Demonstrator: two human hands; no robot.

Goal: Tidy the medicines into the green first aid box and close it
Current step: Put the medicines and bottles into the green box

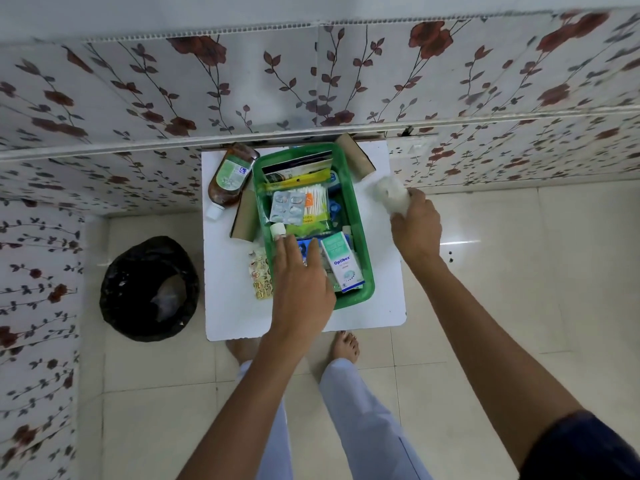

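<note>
The open green first aid box (360, 216) stands on a small white table (228, 306). Inside it lie a silver blister pack (287, 207), a packet of cotton swabs (317, 202), an Optibex carton (343, 263) and several flat packets. My left hand (299, 282) rests over the box's near left corner, fingers spread, its fingertips beside a small white-capped bottle (278, 231). My right hand (414, 223) is to the right of the box, shut on a white roll of gauze or cotton (391, 192). A brown antiseptic bottle (230, 178) and a yellow pill strip (259, 277) lie on the table left of the box.
Two brown cardboard pieces, one piece (244, 216) left of the box and the other piece (356, 155) at its far right, lie on the table. A black-lined bin (149, 289) stands on the floor to the left. Flowered wall panels rise behind. My bare feet are under the table's near edge.
</note>
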